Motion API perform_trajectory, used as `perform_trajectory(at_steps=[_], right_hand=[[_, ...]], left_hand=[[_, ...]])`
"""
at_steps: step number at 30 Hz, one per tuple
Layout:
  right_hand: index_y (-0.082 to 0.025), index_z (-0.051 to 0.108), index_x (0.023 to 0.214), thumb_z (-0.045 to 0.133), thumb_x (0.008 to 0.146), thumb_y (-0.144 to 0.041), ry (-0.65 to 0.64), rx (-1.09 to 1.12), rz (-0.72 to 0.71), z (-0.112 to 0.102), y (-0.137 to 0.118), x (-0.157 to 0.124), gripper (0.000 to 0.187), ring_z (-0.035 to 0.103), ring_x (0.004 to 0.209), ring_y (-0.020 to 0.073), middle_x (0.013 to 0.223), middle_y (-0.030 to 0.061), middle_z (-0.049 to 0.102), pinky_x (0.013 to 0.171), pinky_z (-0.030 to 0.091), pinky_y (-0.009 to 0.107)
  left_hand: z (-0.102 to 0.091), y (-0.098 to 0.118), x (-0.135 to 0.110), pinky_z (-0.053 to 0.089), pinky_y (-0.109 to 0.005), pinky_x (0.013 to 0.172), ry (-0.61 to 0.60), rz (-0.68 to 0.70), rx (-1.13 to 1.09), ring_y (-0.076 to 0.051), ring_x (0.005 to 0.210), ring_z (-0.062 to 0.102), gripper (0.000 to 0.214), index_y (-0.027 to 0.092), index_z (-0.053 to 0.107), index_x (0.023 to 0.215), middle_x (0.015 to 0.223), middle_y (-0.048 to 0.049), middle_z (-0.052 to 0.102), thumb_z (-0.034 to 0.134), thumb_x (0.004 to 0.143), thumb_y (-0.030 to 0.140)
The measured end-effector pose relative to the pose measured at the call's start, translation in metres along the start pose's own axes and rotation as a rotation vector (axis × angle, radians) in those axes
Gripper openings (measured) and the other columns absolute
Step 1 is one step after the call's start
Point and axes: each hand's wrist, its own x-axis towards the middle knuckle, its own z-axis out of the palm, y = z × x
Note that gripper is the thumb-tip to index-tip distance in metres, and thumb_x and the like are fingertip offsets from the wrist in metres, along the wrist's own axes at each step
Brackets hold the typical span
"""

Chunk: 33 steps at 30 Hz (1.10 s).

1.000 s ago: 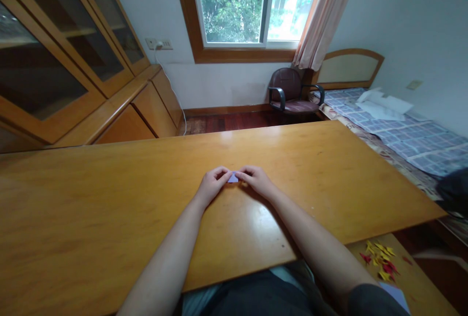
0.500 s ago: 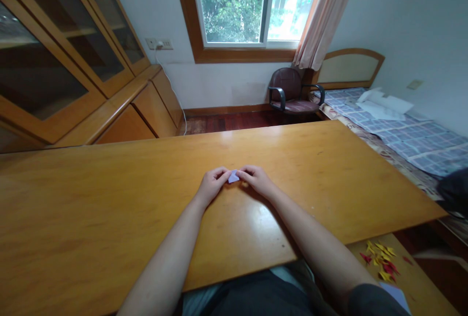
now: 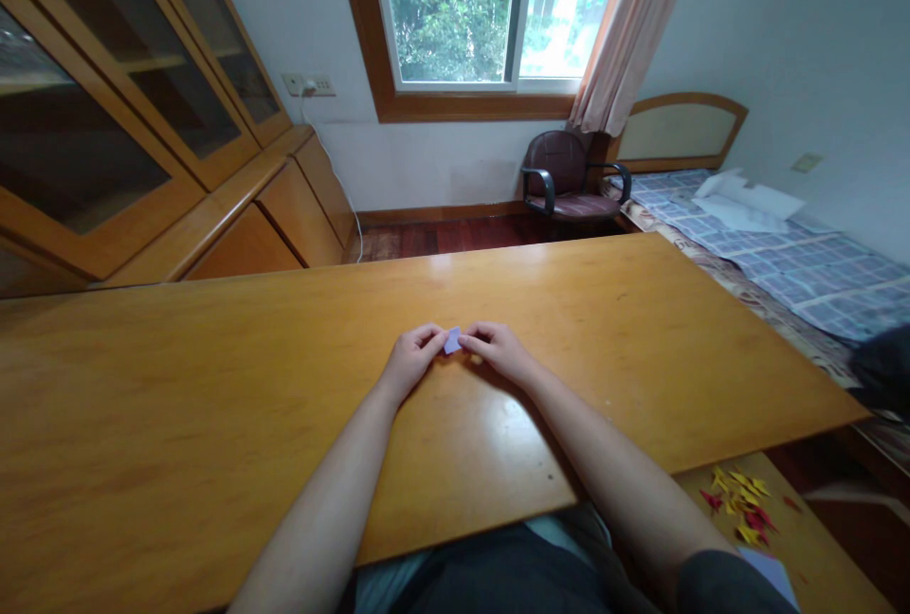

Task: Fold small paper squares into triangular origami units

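A small piece of folded purple paper (image 3: 453,341) is pinched between my two hands, just above the middle of the wooden table (image 3: 213,387). My left hand (image 3: 414,354) grips its left edge between thumb and fingers. On the opposite side, my right hand (image 3: 499,347) closes thumb and fingertips on the right edge. The paper looks flat with angled edges; its exact folds are too small to make out. Fingertips behind the paper are partly hidden.
Several yellow and red folded paper pieces (image 3: 740,500) lie on a lower surface at right, near a stack of purple paper (image 3: 772,574). Beyond the table stand a brown armchair (image 3: 569,180), a bed (image 3: 803,263) and a glass-door cabinet (image 3: 191,159).
The purple paper has shifted and tilted slightly between my fingers, showing a narrower shape. Both hands stay in nearly the same place.
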Motion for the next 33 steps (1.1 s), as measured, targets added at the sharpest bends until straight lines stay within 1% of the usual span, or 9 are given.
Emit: perform_trajectory(at_steps=[4, 8, 11, 15, 23, 29, 33], right_hand=[[-0.015, 0.069, 0.079, 0.061, 0.087, -0.040, 0.005, 0.016, -0.002, -0.0002, 0.0011, -0.0001, 0.028, 0.057, 0.064, 0.0141, 0.070, 0.0008, 0.066, 0.060, 0.042, 0.024], [-0.015, 0.071, 0.085, 0.063, 0.086, -0.043, -0.014, 0.007, -0.014, -0.0001, -0.0003, -0.0004, 0.029, 0.059, 0.069, 0.0154, 0.076, 0.0025, 0.069, 0.063, 0.044, 0.024], [-0.014, 0.073, 0.087, 0.067, 0.083, -0.045, -0.040, -0.003, -0.008, 0.0003, -0.0023, -0.0012, 0.031, 0.059, 0.068, 0.0151, 0.078, 0.0029, 0.070, 0.061, 0.043, 0.024], [-0.014, 0.073, 0.087, 0.068, 0.082, -0.044, -0.036, -0.013, 0.000, 0.0007, -0.0011, -0.0009, 0.031, 0.057, 0.066, 0.0143, 0.075, 0.0026, 0.069, 0.059, 0.041, 0.023], [-0.014, 0.074, 0.085, 0.065, 0.085, -0.043, -0.036, -0.004, -0.017, 0.0003, 0.0034, 0.0017, 0.031, 0.061, 0.069, 0.0160, 0.077, 0.0034, 0.071, 0.063, 0.044, 0.024], [-0.014, 0.073, 0.082, 0.064, 0.085, -0.044, -0.026, 0.018, 0.015, 0.0000, 0.0031, 0.0012, 0.031, 0.059, 0.065, 0.0147, 0.073, 0.0023, 0.070, 0.061, 0.043, 0.024], [-0.014, 0.072, 0.082, 0.065, 0.085, -0.043, -0.014, 0.038, 0.010, -0.0003, 0.0043, 0.0009, 0.030, 0.059, 0.066, 0.0145, 0.073, 0.0018, 0.069, 0.063, 0.043, 0.024]], left_hand=[[-0.0003, 0.0016, -0.0006, 0.044, -0.024, 0.068, -0.022, -0.006, 0.023, -0.017, 0.070, 0.059, 0.030, 0.016, 0.067, 0.075, 0.071, -0.0013, 0.065, 0.057, 0.087, 0.042], [-0.0004, 0.0012, -0.0001, 0.044, -0.024, 0.068, 0.000, 0.007, 0.025, -0.017, 0.070, 0.059, 0.032, 0.017, 0.066, 0.073, 0.070, -0.0012, 0.065, 0.056, 0.087, 0.043], [-0.0003, -0.0001, 0.0007, 0.044, -0.024, 0.067, 0.011, 0.021, 0.016, -0.016, 0.069, 0.058, 0.031, 0.017, 0.066, 0.072, 0.070, -0.0009, 0.064, 0.056, 0.087, 0.041], [-0.0003, -0.0012, 0.0012, 0.044, -0.024, 0.067, 0.008, 0.019, 0.009, -0.016, 0.069, 0.058, 0.030, 0.017, 0.066, 0.073, 0.070, -0.0006, 0.064, 0.056, 0.088, 0.041], [0.0003, -0.0018, 0.0005, 0.046, -0.024, 0.069, -0.013, -0.006, -0.028, -0.016, 0.069, 0.061, 0.032, 0.016, 0.066, 0.074, 0.071, -0.0014, 0.066, 0.056, 0.088, 0.043], [0.0009, 0.0006, -0.0001, 0.047, -0.024, 0.069, -0.025, -0.014, -0.069, -0.016, 0.069, 0.061, 0.033, 0.016, 0.067, 0.074, 0.071, -0.0014, 0.067, 0.056, 0.089, 0.044], [0.0008, 0.0009, -0.0002, 0.047, -0.024, 0.069, -0.029, -0.012, -0.062, -0.016, 0.070, 0.062, 0.033, 0.016, 0.067, 0.075, 0.071, -0.0016, 0.067, 0.056, 0.089, 0.044]])
